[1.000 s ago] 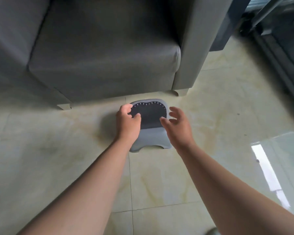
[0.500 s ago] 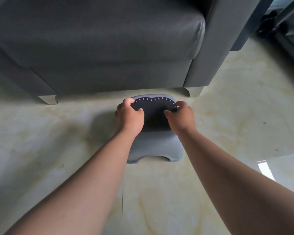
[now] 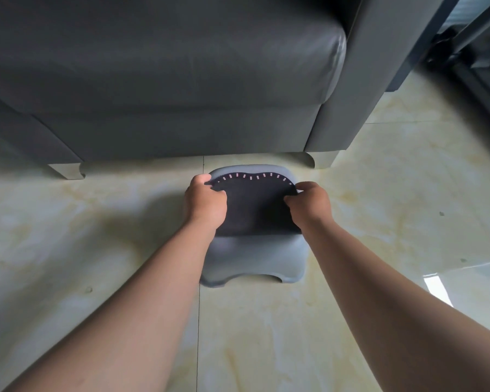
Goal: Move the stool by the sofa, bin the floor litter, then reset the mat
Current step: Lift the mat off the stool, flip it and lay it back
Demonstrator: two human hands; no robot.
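Two bare arms reach down from the lower corners of the frame toward the grey sofa (image 3: 164, 80) filling the upper half. Just before its front edge, at centre frame on the pale tiled floor (image 3: 68, 236), stands the small grey stool (image 3: 255, 258) with a dark seat pad. The left hand (image 3: 205, 203) and right hand (image 3: 309, 205) each have their grip closed on the seat's sides. By my reading, step one is in hand: next, lift evenly and carry it aside.
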